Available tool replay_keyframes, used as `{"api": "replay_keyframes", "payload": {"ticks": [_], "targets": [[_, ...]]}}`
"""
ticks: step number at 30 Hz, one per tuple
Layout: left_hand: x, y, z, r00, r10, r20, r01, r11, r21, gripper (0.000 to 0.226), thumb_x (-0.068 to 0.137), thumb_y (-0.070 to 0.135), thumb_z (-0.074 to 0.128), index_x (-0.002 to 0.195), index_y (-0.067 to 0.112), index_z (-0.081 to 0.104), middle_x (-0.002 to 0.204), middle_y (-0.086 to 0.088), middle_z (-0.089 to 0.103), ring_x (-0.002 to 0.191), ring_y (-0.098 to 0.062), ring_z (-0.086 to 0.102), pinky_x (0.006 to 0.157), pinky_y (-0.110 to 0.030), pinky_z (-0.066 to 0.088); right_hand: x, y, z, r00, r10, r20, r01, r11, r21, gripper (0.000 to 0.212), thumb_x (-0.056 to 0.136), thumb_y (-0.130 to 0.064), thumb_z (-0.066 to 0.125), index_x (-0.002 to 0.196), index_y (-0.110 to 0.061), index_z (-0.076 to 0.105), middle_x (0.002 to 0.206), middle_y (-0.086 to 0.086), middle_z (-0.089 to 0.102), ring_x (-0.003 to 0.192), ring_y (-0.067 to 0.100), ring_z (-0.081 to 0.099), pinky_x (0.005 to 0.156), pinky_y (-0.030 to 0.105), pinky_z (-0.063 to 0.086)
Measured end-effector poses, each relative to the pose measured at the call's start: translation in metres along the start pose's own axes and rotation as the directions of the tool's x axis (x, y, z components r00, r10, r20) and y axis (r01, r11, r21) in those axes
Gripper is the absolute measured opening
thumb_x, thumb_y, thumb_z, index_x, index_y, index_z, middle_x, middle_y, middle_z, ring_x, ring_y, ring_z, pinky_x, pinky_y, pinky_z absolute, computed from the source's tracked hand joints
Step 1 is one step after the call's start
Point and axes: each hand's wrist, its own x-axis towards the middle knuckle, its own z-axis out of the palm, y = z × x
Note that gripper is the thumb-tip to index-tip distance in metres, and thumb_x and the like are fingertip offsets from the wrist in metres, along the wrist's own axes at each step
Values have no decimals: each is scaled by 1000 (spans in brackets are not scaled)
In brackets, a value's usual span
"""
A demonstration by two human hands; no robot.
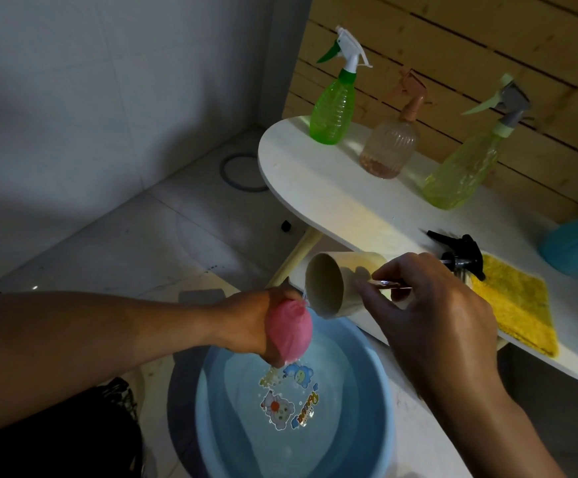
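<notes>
Pink rubber balloon [289, 331], rounded and partly swollen, gripped near its neck in the curled fingers of the left hand [249, 326], bare forearm reaching in from the left; balloon held in the air just above the far side of a round light-blue plastic basin [208, 419] standing on the floor, shallow water and bright cartoon stickers [287, 398] showing inside; cream cylindrical cup [336, 284] tipped on its side just beside the balloon's neck, open mouth turned toward it, thin trickle of water [304, 298] falling from the lip; cup held from the right by the right hand [432, 315], fingers curled round its side, a thin shiny piece between the fingertips too unclear to name; behind the cup, a white oval tabletop [332, 201] on a pale leg; on it, near the right hand, a black trigger spray head [463, 253] lying flat beside a yellow fluffy cloth [518, 305]; farther back, three upright spray bottles well apart in a row: bright green clear plastic [332, 108], ribbed peach-pink [389, 146], pale yellow-green with a grey trigger [460, 170]; blue rounded object [577, 243] cut off at the right edge; light wooden slat wall [487, 46] behind the table; dark ring [242, 172] on the pale tiled floor by the corner.
</notes>
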Motion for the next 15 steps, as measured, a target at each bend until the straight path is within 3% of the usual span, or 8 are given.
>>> {"api": "replay_keyframes", "payload": {"ticks": [6,11,15], "targets": [[0,-2,1,1000,12,-6,-12,999,-45,97,67,46,93,149,41,41,119,19,56,122,-12,59,106,-31,49,0,9,8,996,-84,-29,84,996,-4,14,87,-41,73,85,-29,66,81,-10,62,70,18,62,53,34,48],[3,-4,2,1000,28,-15,-29,995,-93,92,67,44,94,144,45,44,105,25,58,99,-3,61,92,-20,46,1,6,6,997,-74,-12,74,997,-15,15,89,-43,69,85,-28,66,80,-9,61,72,19,63,53,37,49],[2,-5,0,1000,24,-2,-24,996,-88,91,69,42,93,143,48,42,104,26,56,95,-2,60,88,-17,44,0,5,5,994,-107,-19,106,994,-38,17,91,-42,68,86,-26,67,80,-7,61,71,20,63,51,36,49]]}}
